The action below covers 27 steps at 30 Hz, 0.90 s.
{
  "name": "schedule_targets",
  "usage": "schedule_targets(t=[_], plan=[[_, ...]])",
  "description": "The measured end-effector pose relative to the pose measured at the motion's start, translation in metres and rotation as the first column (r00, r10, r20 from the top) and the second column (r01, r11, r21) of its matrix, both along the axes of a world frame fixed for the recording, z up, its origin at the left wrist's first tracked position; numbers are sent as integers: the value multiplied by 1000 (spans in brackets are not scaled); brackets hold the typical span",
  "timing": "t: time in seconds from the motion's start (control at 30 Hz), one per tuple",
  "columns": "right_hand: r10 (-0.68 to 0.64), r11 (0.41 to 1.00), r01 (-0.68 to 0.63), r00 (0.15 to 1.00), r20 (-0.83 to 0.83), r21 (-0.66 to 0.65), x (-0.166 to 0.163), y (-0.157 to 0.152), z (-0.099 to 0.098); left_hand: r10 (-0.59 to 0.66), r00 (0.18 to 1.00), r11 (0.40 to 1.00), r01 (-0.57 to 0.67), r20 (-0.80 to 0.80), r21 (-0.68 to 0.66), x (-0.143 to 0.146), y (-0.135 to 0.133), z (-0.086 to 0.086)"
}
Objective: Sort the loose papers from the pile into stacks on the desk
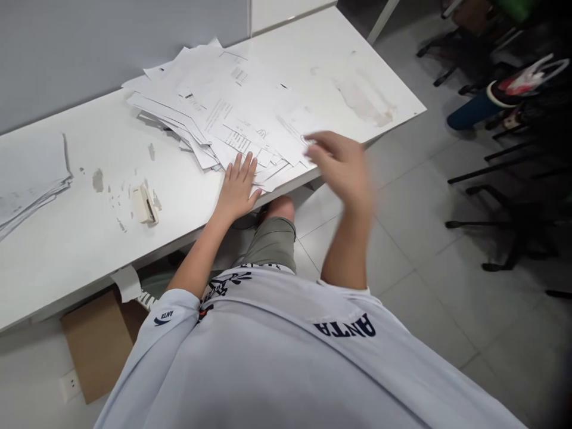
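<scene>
A loose, fanned heap of printed white sheets (227, 101) lies on the white desk (80, 238). My left hand (236, 187) rests flat on the near edge of the heap, fingers stretched out and spread. My right hand (342, 167) hovers at the desk's front edge by the right side of the heap. It is smeared by motion, so its fingers do not show clearly, and I cannot see anything in it. A small white stapler (145, 204) lies on the desk to the left of my left hand.
A second stack of papers (29, 179) sits at the desk's far left. A cardboard box (96, 342) stands on the floor under the desk. Black chair bases (504, 226) and a bag crowd the tiled floor at right. A grey partition backs the desk.
</scene>
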State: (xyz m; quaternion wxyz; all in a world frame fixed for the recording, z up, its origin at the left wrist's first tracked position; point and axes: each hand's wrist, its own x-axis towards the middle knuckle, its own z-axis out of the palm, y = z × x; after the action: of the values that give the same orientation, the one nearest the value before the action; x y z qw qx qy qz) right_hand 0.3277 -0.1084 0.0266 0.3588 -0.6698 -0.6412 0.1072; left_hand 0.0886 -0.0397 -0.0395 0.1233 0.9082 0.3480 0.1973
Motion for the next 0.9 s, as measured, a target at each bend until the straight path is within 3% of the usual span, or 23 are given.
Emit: schedule_targets(t=[0.13,0.27,0.4,0.67,0.8,0.9], plan=[[-52,967,125,951,305,-223,-21,46,-52,-19,988,998,10,-156,-57,2,0,1],[-147,940,233,935,324,-248,-24,43,-84,6,972,998,-22,-236,-64,-1,-2,6],[-108,953,195,934,342,-233,-17,22,-81,26,969,998,-39,-247,-49,-3,-1,10],[192,952,-26,825,531,-304,-7,10,-67,13,971,999,-24,-237,-43,-8,0,7],[237,962,-100,761,604,-253,6,5,-65,5,984,999,-14,-177,-50,-11,0,2],[208,977,-138,778,593,-162,16,4,-69,-3,992,997,-6,-129,-74,-12,1,0]])
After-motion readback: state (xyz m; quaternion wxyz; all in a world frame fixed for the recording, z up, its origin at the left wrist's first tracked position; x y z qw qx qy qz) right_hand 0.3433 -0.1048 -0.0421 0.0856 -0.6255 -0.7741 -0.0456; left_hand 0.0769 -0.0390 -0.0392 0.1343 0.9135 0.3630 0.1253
